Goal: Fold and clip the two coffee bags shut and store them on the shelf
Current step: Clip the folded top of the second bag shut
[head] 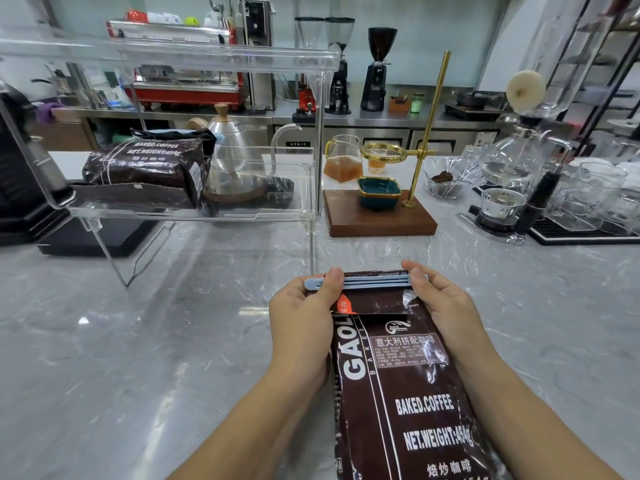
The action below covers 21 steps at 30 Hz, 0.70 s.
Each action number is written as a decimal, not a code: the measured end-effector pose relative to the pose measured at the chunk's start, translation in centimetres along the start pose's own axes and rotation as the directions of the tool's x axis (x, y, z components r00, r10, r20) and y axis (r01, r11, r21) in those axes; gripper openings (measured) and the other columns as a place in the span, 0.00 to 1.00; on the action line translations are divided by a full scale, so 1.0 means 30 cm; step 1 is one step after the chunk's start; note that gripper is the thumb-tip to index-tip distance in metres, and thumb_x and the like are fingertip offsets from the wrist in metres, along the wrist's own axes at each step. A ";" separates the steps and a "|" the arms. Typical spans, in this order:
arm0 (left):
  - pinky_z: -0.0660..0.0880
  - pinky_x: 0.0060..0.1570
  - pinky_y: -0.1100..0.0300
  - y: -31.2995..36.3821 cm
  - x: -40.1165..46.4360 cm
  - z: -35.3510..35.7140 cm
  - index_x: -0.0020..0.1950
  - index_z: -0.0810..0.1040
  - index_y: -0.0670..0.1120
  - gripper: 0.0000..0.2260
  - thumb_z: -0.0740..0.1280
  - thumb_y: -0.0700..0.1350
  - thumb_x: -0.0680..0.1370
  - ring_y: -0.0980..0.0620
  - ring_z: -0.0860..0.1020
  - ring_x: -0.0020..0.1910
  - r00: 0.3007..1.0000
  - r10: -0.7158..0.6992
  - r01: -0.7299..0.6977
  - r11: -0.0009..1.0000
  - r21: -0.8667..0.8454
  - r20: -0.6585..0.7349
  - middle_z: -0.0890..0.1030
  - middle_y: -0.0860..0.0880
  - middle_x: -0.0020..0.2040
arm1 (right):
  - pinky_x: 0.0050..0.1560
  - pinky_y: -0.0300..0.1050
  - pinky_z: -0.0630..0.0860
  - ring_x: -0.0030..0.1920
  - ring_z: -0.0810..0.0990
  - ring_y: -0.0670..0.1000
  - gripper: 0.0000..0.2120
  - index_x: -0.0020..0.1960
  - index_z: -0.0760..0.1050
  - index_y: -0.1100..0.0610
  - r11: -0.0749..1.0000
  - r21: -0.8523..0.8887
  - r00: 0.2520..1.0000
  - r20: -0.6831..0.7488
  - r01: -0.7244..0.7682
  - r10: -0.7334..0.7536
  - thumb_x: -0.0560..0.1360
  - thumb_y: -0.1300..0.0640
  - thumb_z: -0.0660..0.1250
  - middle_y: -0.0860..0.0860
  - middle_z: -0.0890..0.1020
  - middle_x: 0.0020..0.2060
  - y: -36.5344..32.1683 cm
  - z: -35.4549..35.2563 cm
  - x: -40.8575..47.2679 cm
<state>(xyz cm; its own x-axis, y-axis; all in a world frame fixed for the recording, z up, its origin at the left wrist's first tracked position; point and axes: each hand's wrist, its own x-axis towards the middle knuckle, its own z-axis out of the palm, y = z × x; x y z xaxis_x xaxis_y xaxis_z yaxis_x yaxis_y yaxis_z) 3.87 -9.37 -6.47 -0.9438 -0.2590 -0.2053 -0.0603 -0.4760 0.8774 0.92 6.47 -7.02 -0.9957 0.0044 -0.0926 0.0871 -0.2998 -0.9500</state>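
Observation:
A dark brown coffee bag [408, 393] lies flat on the marble counter in front of me, its top folded over. A long pale blue clip [367, 282] runs across the fold. My left hand [304, 317] pinches the clip's left end and grips the bag's left edge. At the clip's right end my right hand [440, 306] presses with the thumb and holds the bag's right edge. A second coffee bag [149, 166] lies on its side on the lower tier of the clear acrylic shelf [194, 214] at the left, a blue clip on its folded top.
A steel gooseneck kettle [232, 157] stands behind the shelf. To the right of it are a wooden drip stand [381, 216] with a brass pole, a teal dish and a glass server. A siphon brewer [516, 174] and glassware stand at the far right, a black machine [24, 161] at the far left.

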 end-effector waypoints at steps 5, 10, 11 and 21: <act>0.82 0.38 0.50 0.000 0.010 -0.007 0.41 0.77 0.40 0.09 0.72 0.42 0.77 0.43 0.83 0.33 0.999 0.033 -0.033 0.999 0.029 0.010 0.84 0.41 0.35 | 0.36 0.45 0.83 0.36 0.86 0.53 0.08 0.55 0.80 0.55 1.000 0.000 1.000 0.004 -0.002 0.002 0.79 0.57 0.65 0.58 0.87 0.43 -0.002 0.000 0.000; 0.82 0.36 0.51 0.014 0.005 -0.004 0.41 0.76 0.39 0.09 0.72 0.42 0.77 0.44 0.82 0.31 0.999 0.044 -0.045 0.998 0.038 0.026 0.83 0.41 0.34 | 0.40 0.50 0.84 0.38 0.86 0.55 0.09 0.56 0.80 0.55 1.000 0.005 1.000 0.017 0.001 -0.002 0.78 0.55 0.66 0.59 0.87 0.44 -0.013 -0.005 -0.003; 0.81 0.35 0.51 0.015 0.007 -0.005 0.40 0.76 0.40 0.09 0.72 0.41 0.77 0.44 0.82 0.31 0.999 0.043 -0.044 0.999 0.030 0.027 0.83 0.41 0.34 | 0.40 0.51 0.84 0.38 0.86 0.56 0.09 0.56 0.80 0.55 1.000 0.009 1.000 0.019 0.001 -0.001 0.78 0.55 0.66 0.59 0.87 0.44 -0.013 -0.005 -0.002; 0.77 0.26 0.59 0.026 0.019 -0.030 0.36 0.74 0.42 0.11 0.74 0.43 0.72 0.49 0.80 0.25 0.994 0.003 -0.005 1.000 0.016 0.107 0.82 0.44 0.30 | 0.41 0.52 0.84 0.40 0.86 0.57 0.16 0.57 0.78 0.56 0.995 0.086 0.998 0.057 -0.043 0.038 0.71 0.53 0.69 0.60 0.86 0.45 -0.006 -0.008 0.004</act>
<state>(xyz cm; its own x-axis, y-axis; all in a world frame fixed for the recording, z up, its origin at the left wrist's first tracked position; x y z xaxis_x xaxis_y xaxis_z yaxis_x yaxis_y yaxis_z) 3.58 -10.64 -6.29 -0.9734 -0.1689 -0.1550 -0.0609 -0.4616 0.8850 0.79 6.76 -6.95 -0.9919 -0.0610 -0.1116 0.1265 -0.3807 -0.9160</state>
